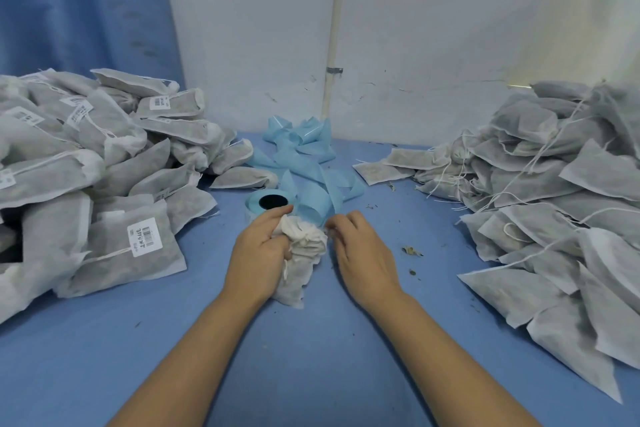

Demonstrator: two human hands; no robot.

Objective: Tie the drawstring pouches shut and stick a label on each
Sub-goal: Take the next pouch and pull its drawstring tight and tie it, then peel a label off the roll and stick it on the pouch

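Observation:
A white drawstring pouch (302, 263) lies on the blue table (311, 357) in front of me, its gathered neck pointing away. My left hand (258, 253) grips the pouch near the bunched neck, fingers curled round it. My right hand (360, 253) is just right of the neck with fingertips pinched together, apparently on the thin string, which I cannot make out clearly. Behind the hands stands a blue label roll (272, 204) with its spent backing strip (304, 156) trailing toward the wall.
A heap of tied, labelled pouches (86, 166) fills the left side. A heap of pouches without labels, loose strings hanging (554, 201), fills the right. Bits of dried herb (412, 250) lie scattered right of my right hand. A white wall (415, 28) closes the back.

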